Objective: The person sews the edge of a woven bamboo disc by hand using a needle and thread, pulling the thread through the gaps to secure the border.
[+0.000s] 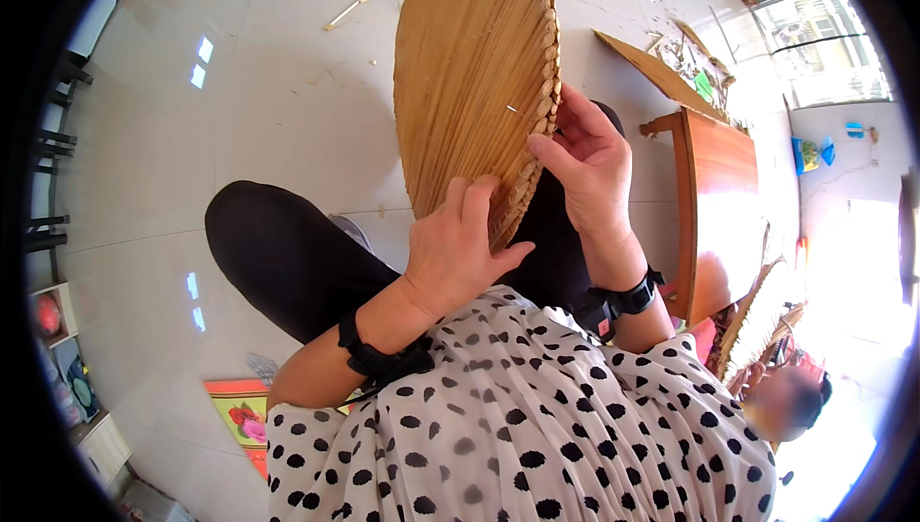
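A tan palm-leaf fan, pleated lengthwise, stands tilted over my lap with a thick braided edge along its right side. My left hand grips its lower end, fingers bent over the leaf face and thumb stretched to the right. Higher up, my right hand pinches the braided edge between thumb and fingers; some of those fingertips are hidden behind the rim. A short, thin white sliver shows on the leaf near the braid; I cannot tell what it is.
To my right stands a wooden table with another flat leaf piece and scraps on it. A thin stick lies on the tiled floor ahead. A floral mat is at lower left. Another person is at lower right.
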The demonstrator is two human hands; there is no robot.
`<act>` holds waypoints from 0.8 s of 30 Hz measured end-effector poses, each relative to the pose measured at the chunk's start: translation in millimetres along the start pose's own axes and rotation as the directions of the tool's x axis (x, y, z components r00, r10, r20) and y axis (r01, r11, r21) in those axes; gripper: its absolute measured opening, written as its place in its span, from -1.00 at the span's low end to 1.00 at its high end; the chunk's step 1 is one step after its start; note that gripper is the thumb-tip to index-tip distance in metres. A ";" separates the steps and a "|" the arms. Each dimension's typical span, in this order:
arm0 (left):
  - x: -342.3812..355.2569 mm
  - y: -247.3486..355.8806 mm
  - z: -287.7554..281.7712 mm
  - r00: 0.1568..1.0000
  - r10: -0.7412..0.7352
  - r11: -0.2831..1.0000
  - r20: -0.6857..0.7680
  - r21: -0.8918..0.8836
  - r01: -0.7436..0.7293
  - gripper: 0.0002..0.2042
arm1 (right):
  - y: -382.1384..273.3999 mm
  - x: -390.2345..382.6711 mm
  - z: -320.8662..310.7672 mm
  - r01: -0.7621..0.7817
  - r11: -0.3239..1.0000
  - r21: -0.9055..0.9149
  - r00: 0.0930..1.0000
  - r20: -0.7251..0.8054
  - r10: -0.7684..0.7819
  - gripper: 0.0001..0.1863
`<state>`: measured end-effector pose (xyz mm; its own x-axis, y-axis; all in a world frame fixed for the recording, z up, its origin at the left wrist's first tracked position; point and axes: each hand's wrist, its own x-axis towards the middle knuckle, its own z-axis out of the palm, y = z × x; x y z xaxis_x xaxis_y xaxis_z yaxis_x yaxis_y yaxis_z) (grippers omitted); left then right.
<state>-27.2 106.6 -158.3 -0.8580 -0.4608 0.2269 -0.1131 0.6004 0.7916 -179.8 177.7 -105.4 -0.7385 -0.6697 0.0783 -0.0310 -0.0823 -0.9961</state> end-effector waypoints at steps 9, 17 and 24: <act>-1.2 -6.0 -21.0 0.994 0.037 0.984 -0.103 0.175 -0.018 -0.26 | -4.3 15.8 -0.3 0.132 0.982 -0.134 0.989 0.088 -0.120 -0.48; 13.9 -26.6 -74.6 0.964 -0.012 0.975 -0.264 0.213 0.070 -0.55 | -25.2 73.6 5.2 0.572 0.494 -0.655 0.773 0.229 -0.592 -0.49; 25.6 -62.2 -118.7 0.943 -0.014 0.952 -0.333 0.284 0.114 -0.62 | -23.1 110.1 19.2 0.743 0.298 -0.599 0.642 0.514 -0.568 -0.57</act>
<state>17.3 -20.1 -134.4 -0.6407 -0.6603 0.3917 -0.3479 0.7046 0.6185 -247.5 91.7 -73.1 -0.1105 -0.7628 0.6371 -0.9616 -0.0800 -0.2625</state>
